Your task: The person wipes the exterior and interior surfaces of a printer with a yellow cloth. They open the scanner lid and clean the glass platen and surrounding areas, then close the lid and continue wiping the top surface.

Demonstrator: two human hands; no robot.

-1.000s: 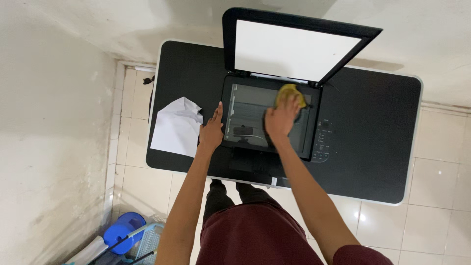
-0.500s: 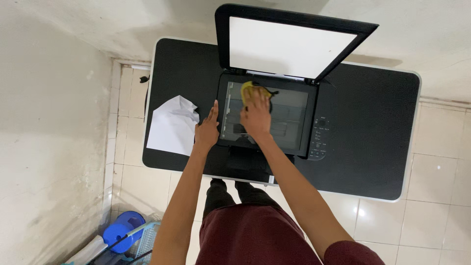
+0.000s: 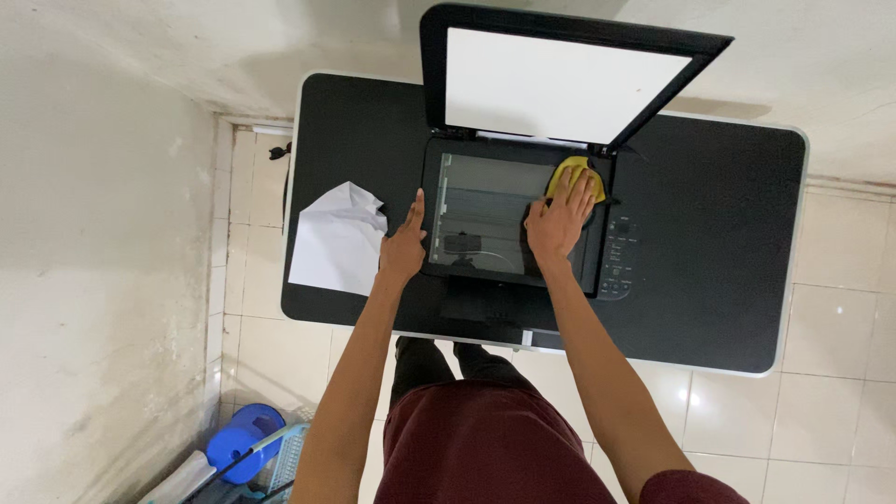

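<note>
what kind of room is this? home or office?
Probably a small home corner, hedged: a flatbed scanner-printer on a black table against plain plastered walls, white floor tiles, and a blue bucket in the corner. No office fittings in view.

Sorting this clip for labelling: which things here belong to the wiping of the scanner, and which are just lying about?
In use:
yellow cloth under the right hand
scanner glass
raised scanner lid
left hand braced at the printer's edge

Lying about:
crumpled white paper on the black table
blue container on the floor
</note>
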